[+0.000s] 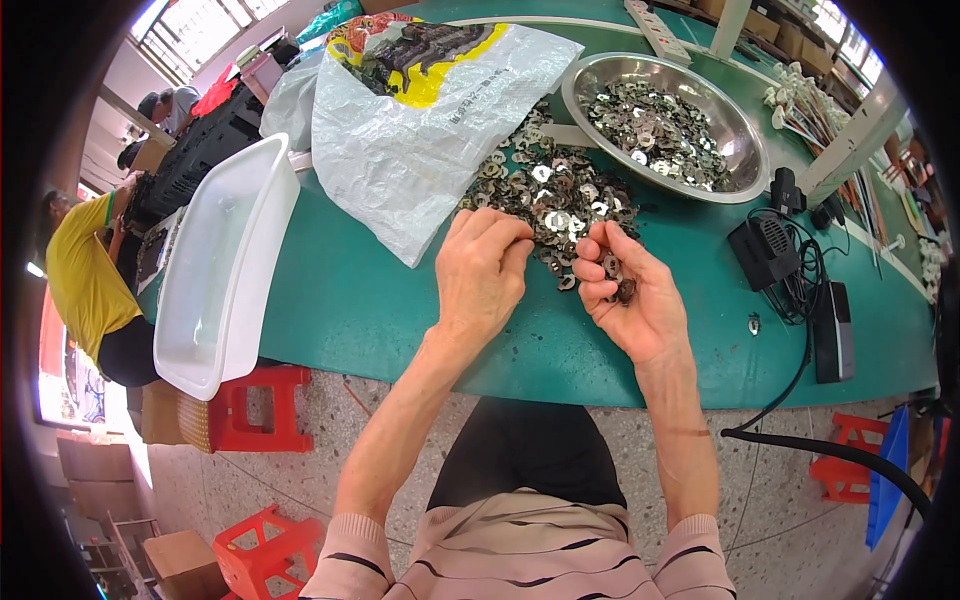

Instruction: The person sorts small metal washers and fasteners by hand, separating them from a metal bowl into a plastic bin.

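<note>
My right hand (pixel 645 295) is palm up at the near edge of a pile, its fingers curled around a few small ring-shaped metal pieces (pixel 611 267). My left hand (pixel 480 270) is closed just left of it, thumb and fingertips pressed together; whatever they may hold is hidden. Beyond both hands lies the loose pile of small metal pieces (pixel 556 200), silvery and dark, many with open centres. A wide steel bowl (pixel 743 165) behind the pile to the right holds many more such pieces. A white woven sack (pixel 385 165) with a coloured print lies against the pile's left side.
A long white plastic tub (pixel 215 280) is tilted at the green table's (pixel 340 310) left edge. On the right are a black power adapter (pixel 765 250), coiled cables and one stray metal piece (pixel 754 324). Red stools (pixel 268 550) stand below. A person in yellow (pixel 85 265) is at far left.
</note>
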`<state>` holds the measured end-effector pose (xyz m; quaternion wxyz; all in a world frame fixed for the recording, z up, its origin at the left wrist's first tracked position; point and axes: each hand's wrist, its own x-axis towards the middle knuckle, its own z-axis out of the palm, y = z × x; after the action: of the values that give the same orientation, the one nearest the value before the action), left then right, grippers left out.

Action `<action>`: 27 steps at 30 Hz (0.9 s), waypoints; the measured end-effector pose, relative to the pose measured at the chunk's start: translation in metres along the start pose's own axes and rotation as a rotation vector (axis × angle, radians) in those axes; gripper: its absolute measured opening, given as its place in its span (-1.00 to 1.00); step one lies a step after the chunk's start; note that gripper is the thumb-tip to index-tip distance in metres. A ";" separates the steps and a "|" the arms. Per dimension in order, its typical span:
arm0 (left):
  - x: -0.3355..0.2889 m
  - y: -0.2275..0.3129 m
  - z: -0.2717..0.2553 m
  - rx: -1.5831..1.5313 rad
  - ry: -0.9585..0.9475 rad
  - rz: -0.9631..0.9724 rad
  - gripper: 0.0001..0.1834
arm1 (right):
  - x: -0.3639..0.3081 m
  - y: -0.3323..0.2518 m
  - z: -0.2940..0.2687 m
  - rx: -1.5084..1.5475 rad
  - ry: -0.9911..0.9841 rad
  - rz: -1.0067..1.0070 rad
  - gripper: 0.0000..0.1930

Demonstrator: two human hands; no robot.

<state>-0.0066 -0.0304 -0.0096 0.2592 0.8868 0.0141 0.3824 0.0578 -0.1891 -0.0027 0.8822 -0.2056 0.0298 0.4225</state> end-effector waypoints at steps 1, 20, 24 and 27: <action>0.001 0.001 -0.002 -0.047 0.021 -0.021 -0.89 | 0.000 0.000 -0.001 0.001 0.000 -0.001 -0.82; 0.000 0.014 -0.007 -0.230 0.116 0.184 -0.83 | -0.005 0.005 0.006 -0.379 -0.052 -0.019 -0.82; 0.000 0.016 -0.008 -0.251 0.084 0.179 -0.83 | -0.006 0.005 0.006 -0.375 -0.037 -0.023 -0.83; 0.000 0.017 -0.009 -0.277 0.059 0.172 -0.84 | -0.006 0.004 0.005 -0.354 -0.036 -0.017 -0.84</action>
<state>-0.0151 -0.0409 0.0035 0.3445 0.8290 -0.1072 0.4272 0.0505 -0.1891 0.0019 0.8363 -0.3502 -0.0626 0.4172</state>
